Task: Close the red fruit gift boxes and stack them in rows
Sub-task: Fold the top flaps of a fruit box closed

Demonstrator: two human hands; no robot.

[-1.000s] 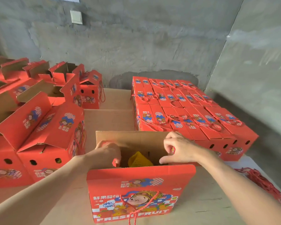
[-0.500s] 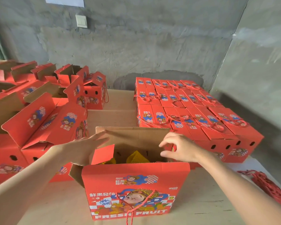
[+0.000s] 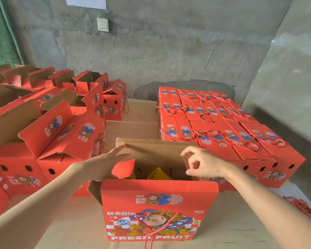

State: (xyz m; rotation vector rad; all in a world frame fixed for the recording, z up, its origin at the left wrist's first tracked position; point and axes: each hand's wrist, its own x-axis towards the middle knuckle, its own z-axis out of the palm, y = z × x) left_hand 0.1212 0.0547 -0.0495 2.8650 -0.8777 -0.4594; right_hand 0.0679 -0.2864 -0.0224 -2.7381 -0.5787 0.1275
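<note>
The open gift box stands on the near counter. The left hand, fingers straight, touches its left side flap. The right hand pinches the right side flap. Closed boxes sit in rows behind.

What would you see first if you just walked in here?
The big red box right in front, open on top, something yellow inside, with the left hand and the right hand at its flaps. Behind it on the right sits a neat block of closed boxes; on the left, a jumble of open boxes.
</note>
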